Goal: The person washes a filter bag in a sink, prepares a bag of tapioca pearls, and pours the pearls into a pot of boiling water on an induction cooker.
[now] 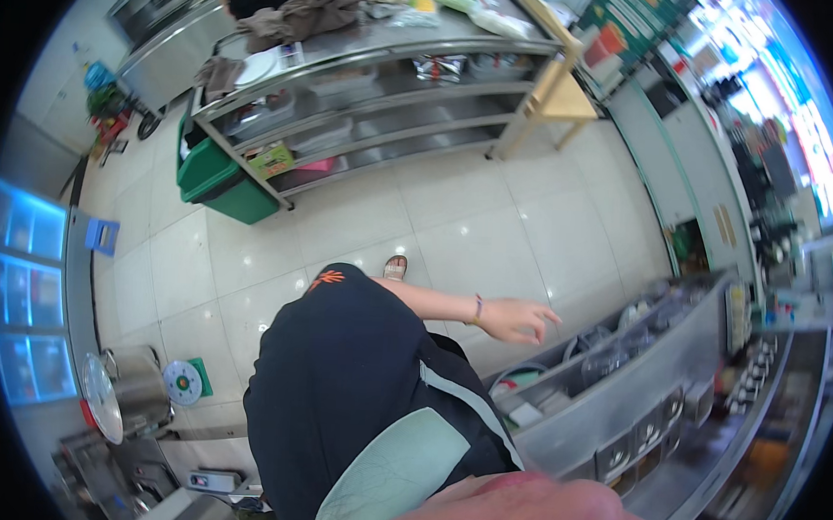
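My left hand (518, 320) hangs over the tiled floor with nothing in it, its fingers loosely bent and apart. A thin braided bracelet (478, 309) circles its wrist. Nearest to its fingertips is a long stainless steel trough (656, 361) in the counter, filled with clear bowls or containers (606, 366) and other wares. A sieve or round-rimmed basin (519, 376) lies at the trough's near end. Below my arm, a sandalled foot (395, 266) stands on the floor. My right hand is out of view.
A steel shelf table (370, 45) bears cloths and bags; a green bin (231, 182) and wooden chair (566, 103) stand by it. A large steel pot (132, 390), dial scale (184, 382), blue stool (102, 236) and lit glass-door cabinet (33, 264) are at left.
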Action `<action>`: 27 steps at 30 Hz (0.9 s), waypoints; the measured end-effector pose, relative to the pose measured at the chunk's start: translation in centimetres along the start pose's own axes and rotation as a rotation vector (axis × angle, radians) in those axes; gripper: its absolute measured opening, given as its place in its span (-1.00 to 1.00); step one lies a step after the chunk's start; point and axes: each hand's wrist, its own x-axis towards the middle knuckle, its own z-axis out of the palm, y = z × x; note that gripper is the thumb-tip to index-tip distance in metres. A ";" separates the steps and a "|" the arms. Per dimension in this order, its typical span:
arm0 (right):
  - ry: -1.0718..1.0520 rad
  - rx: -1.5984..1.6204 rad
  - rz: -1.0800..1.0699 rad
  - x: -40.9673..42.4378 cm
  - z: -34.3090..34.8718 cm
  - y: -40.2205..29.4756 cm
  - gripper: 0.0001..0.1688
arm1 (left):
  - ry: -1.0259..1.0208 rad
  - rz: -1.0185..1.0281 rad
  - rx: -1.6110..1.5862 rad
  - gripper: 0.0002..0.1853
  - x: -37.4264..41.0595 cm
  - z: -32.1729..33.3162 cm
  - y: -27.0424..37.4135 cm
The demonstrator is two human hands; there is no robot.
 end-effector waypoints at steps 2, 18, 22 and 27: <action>0.082 0.096 -0.029 -0.8 5.8 -3.5 -0.72 | 0.126 -0.223 0.055 -0.88 -3.9 -6.7 -3.2; -1.026 0.555 -1.012 -10.7 51.5 -42.8 -0.91 | 1.229 -0.615 0.595 -0.88 -19.8 -47.2 -3.7; -1.101 0.619 -0.951 -9.3 60.5 -45.8 -0.88 | 1.061 -0.656 1.096 -0.72 -18.9 -54.2 -6.5; -1.099 0.597 -0.902 -6.4 72.6 -50.6 -0.83 | 1.091 -0.810 1.591 -0.10 -18.1 -66.4 -12.2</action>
